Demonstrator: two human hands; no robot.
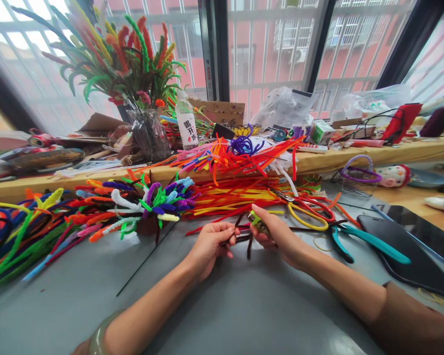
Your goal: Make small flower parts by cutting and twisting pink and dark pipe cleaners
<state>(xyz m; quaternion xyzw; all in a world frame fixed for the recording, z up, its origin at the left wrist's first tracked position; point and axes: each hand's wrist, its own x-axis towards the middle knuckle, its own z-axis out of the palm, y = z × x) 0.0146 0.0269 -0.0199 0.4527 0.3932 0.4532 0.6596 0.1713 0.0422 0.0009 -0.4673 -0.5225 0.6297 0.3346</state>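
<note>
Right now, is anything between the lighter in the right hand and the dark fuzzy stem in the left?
Nothing visible: a narrow gap separates the green lighter in the right hand from the dark fuzzy stem in the left hand. Red stems lie beyond both hands.

Handicraft workspace, bench by barred windows (261,64). Giveaways: pipe-cleaner bundles (222,197), teal-handled pliers (377,242), scissors (288,198), vase (150,135) of fuzzy stems (133,54).

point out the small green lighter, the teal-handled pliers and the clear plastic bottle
Small green lighter (259,225), head view: middle of its body.
Teal-handled pliers (372,239), head view: the right-hand handle.
Clear plastic bottle (187,130), head view: its white label.
</note>
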